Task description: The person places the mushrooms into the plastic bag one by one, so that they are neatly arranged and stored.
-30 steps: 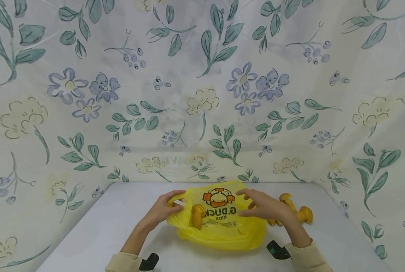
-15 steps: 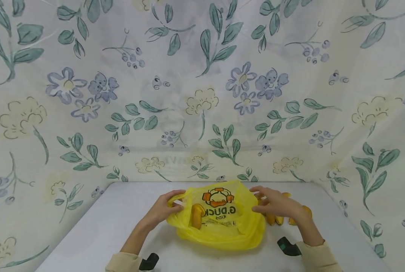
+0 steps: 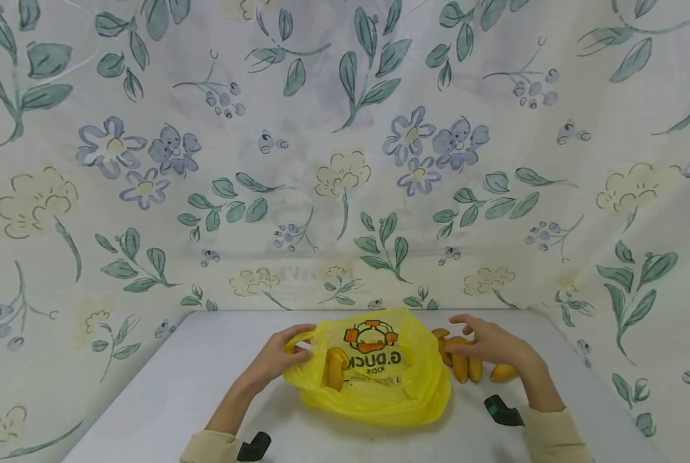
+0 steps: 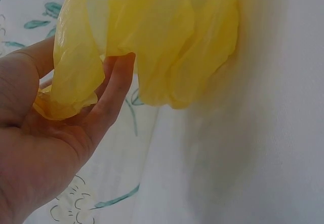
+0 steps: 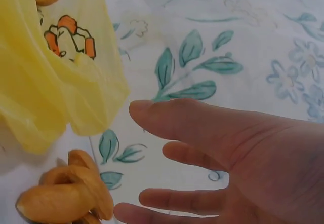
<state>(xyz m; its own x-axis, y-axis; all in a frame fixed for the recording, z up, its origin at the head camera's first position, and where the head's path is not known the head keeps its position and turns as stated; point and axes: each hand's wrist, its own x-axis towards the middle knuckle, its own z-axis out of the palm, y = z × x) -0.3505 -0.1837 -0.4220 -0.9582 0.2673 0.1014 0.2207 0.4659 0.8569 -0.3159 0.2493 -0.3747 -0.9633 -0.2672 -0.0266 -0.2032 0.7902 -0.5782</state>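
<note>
A yellow plastic bag (image 3: 373,408) with a duck print lies with its mouth spread on the table. My left hand (image 3: 282,355) holds the bag's handle at the left side; in the left wrist view, yellow film (image 4: 76,77) passes between thumb and fingers. Inside the bag leans a brown mushroom (image 3: 335,373). My right hand (image 3: 492,344) is over a small pile of mushrooms (image 3: 460,368) right of the bag. Its fingers are spread with nothing between them, as the right wrist view shows, and the piled mushrooms (image 5: 61,201) sit below the fingertips.
The white table (image 3: 165,399) ends at a floral cloth (image 3: 345,193) hung behind and at the sides. One mushroom (image 3: 503,373) lies to the right, beneath my right wrist. Dark wrist-worn devices (image 3: 502,411) jut inward from both forearms.
My right hand has moved rightward, from above the bag's right side to above the mushroom pile. The left hand and the bag have stayed nearly still.
</note>
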